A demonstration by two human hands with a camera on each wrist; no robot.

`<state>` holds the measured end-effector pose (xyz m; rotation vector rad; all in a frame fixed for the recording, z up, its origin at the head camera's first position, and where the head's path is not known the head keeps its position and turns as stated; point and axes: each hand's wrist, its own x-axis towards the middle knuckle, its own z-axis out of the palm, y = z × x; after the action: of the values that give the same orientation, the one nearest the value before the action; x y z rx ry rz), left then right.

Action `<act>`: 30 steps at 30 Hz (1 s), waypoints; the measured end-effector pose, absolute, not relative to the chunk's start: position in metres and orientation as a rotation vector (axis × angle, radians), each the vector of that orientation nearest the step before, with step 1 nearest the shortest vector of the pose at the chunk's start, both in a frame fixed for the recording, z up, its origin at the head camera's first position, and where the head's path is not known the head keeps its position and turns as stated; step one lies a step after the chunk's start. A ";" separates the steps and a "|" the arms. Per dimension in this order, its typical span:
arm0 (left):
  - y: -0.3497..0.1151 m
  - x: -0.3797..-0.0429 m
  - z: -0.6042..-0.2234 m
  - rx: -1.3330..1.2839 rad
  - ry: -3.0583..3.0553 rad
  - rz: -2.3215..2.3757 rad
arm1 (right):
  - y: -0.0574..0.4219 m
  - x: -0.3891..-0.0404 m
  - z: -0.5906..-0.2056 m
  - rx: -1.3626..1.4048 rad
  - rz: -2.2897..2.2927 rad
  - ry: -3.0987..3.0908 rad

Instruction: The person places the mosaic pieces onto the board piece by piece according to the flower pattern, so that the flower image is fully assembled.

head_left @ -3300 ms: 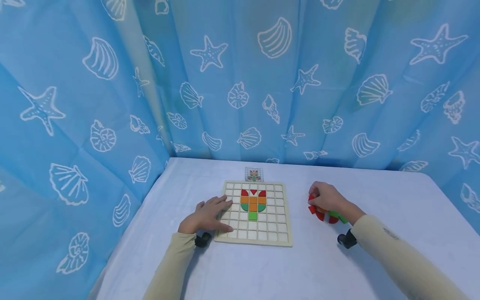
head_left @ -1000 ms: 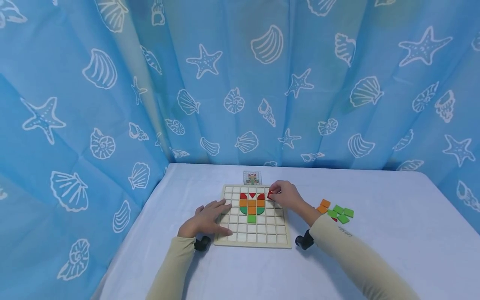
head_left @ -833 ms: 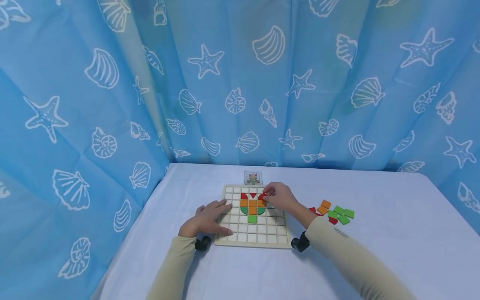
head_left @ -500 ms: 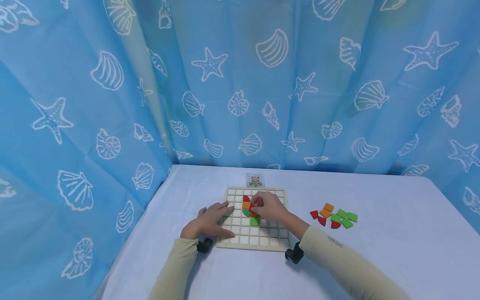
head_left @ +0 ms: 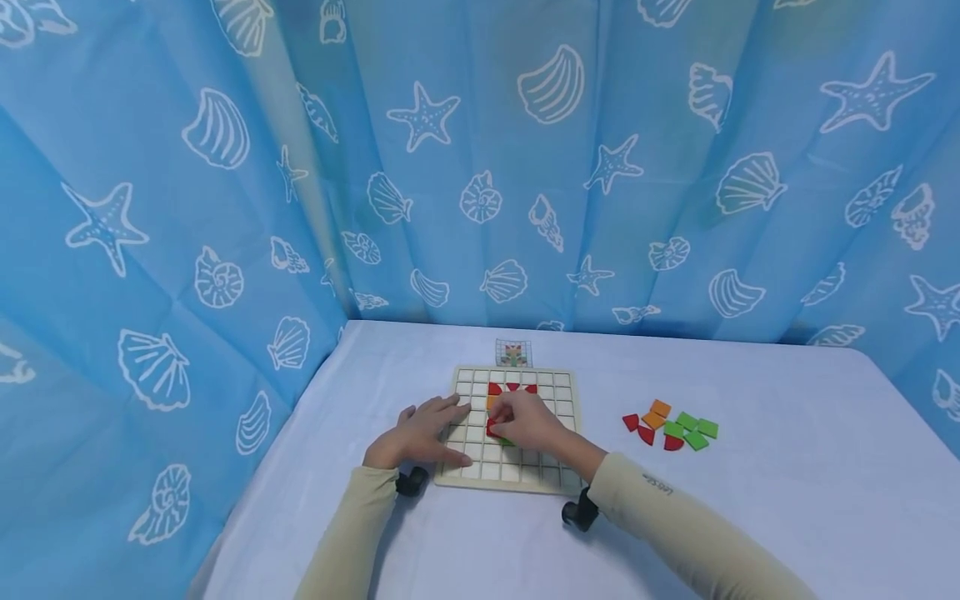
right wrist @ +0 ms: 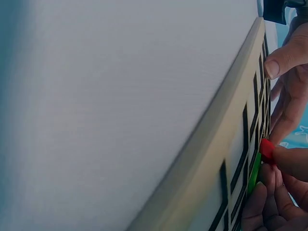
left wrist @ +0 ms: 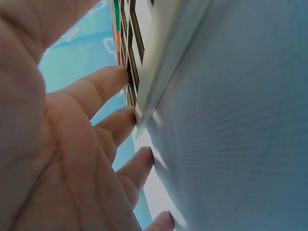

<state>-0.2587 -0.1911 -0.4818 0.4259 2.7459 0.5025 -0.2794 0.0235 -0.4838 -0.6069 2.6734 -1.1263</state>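
Note:
A pale wooden grid board (head_left: pixel 480 483) lies on the white table, with red, orange and green tiles set in its middle columns. My left hand (head_left: pixel 423 433) rests at the board's left edge, fingers spread; in the left wrist view its fingertips (left wrist: pixel 120 74) are at the rim. My right hand (head_left: pixel 528 421) is over the middle of the board and pinches a small red tile (right wrist: pixel 267 148) between thumb and fingers. That tile sits just beside a green square tile (right wrist: pixel 255 172) on the grid. The right hand hides much of the pattern in the head view.
A small printed pattern card (head_left: pixel 513 353) lies behind the board. To the right, loose tiles are scattered: green squares (head_left: pixel 686 421), orange squares (head_left: pixel 655 420) and red pieces (head_left: pixel 646 435). A blue curtain (head_left: pixel 480 167) with shell prints hangs behind the table.
My right hand has come from the loose tiles to the board with a red tile, then moved left and nearer across the pattern. The left hand has stayed at the board's edge.

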 end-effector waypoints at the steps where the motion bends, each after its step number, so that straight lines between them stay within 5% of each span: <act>1: -0.191 -0.259 -0.481 0.428 2.747 0.502 | 0.023 -0.279 -0.484 -0.604 -1.124 2.672; 30: -0.190 -0.262 -0.484 0.401 2.750 0.483 | 0.020 -0.281 -0.487 -0.625 -1.005 2.687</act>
<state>-0.2617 -0.1901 -0.4841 0.4006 2.7500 0.4829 -0.2812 0.0203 -0.4870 -0.6253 2.6872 -1.0046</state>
